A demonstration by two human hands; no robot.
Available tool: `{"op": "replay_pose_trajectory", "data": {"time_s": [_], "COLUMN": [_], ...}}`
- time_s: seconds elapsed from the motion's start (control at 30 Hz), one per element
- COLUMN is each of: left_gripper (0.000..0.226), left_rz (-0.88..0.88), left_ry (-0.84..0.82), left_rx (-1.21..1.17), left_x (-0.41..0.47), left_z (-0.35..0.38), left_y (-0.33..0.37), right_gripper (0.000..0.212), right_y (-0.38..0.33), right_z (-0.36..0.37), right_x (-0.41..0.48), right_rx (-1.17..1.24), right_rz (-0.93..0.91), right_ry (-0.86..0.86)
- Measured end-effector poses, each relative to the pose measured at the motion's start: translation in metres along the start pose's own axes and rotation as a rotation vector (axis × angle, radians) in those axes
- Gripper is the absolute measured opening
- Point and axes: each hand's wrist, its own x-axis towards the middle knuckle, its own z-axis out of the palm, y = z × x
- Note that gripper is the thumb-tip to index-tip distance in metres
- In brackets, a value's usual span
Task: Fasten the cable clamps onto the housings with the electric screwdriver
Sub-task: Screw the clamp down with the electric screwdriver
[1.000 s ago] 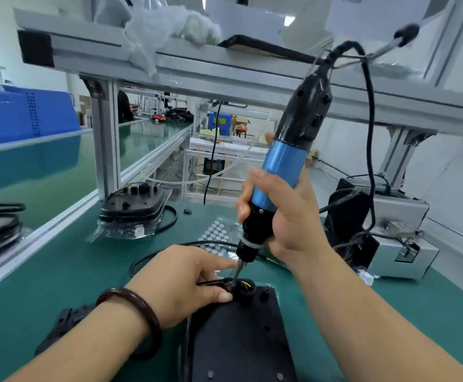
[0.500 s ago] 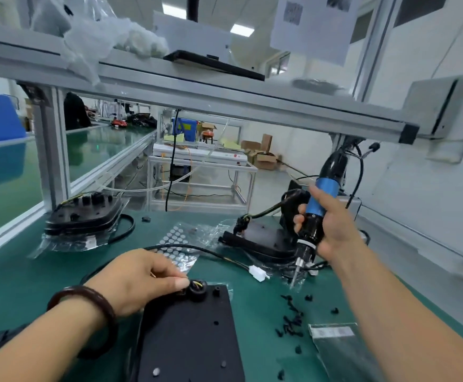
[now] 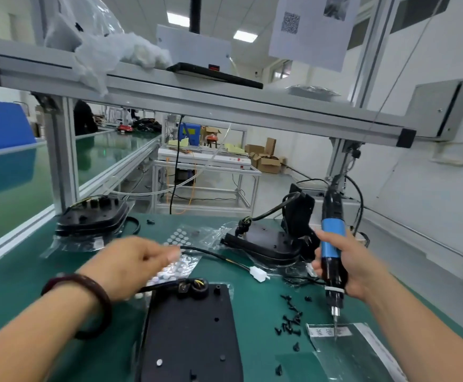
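Note:
A flat black housing (image 3: 191, 334) lies at the near middle of the green bench, with a black cable clamp (image 3: 184, 287) and a cable (image 3: 219, 257) at its far edge. My left hand (image 3: 131, 267) hovers blurred just above and left of the clamp, fingers loosely bent, holding nothing I can make out. My right hand (image 3: 343, 266) grips the blue and black electric screwdriver (image 3: 332, 244) upright; its bit points down onto a clear plastic bag (image 3: 346, 351), right of several loose black screws (image 3: 290, 318).
A stack of black housings in plastic (image 3: 92, 219) sits far left, more housings (image 3: 274, 244) far right. A sheet of white round pads (image 3: 179, 238) lies mid bench. A white connector (image 3: 258, 272) ends the cable. An aluminium frame shelf (image 3: 197, 97) spans overhead.
My right hand carried the screwdriver off the clamp, out to the right and down beside the loose screws. My left hand let go of the clamp and lifted away to the left.

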Motion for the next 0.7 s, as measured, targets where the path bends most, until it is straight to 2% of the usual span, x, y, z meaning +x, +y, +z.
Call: {"op": "replay_pose_trajectory", "data": {"time_s": [0.1, 0.17, 0.27, 0.33, 0.4, 0.47, 0.53, 0.63, 0.7], "left_gripper": [0.026, 0.026, 0.028, 0.034, 0.046, 0.058, 0.056, 0.043, 0.039], "left_rz": [-0.079, -0.147, -0.218, -0.222, -0.226, -0.243, -0.276, -0.324, -0.357], "left_ry": [0.291, 0.342, 0.228, 0.162, 0.040, -0.107, -0.199, -0.261, -0.291], "left_rx": [-0.050, -0.042, 0.060, 0.140, 0.271, 0.473, 0.607, 0.621, 0.580], "left_x": [0.005, 0.005, 0.007, 0.013, 0.024, 0.034, 0.041, 0.048, 0.050], "left_z": [-0.034, -0.046, -0.036, -0.025, -0.012, 0.001, 0.009, 0.008, 0.003], "left_y": [-0.018, -0.032, -0.045, -0.042, -0.039, -0.035, -0.032, -0.027, -0.025], "right_gripper": [0.029, 0.029, 0.037, 0.052, 0.062, 0.061, 0.053, 0.045, 0.058], "right_y": [0.002, 0.000, -0.004, -0.008, -0.012, -0.015, -0.017, -0.022, -0.028], "right_z": [-0.002, -0.006, -0.011, -0.011, -0.010, -0.009, -0.008, 0.002, 0.016], "right_x": [-0.002, -0.001, 0.003, 0.004, 0.002, -0.001, -0.004, -0.013, -0.019], "right_rx": [-0.008, -0.095, -0.468, -0.755, -0.909, -0.959, -0.995, -1.026, -1.019], "right_rz": [-0.022, -0.048, -0.112, -0.251, -0.390, -0.444, -0.465, -0.540, -0.584], "right_ry": [0.063, 0.122, 0.296, 0.460, 0.572, 0.622, 0.660, 0.739, 0.672]}}
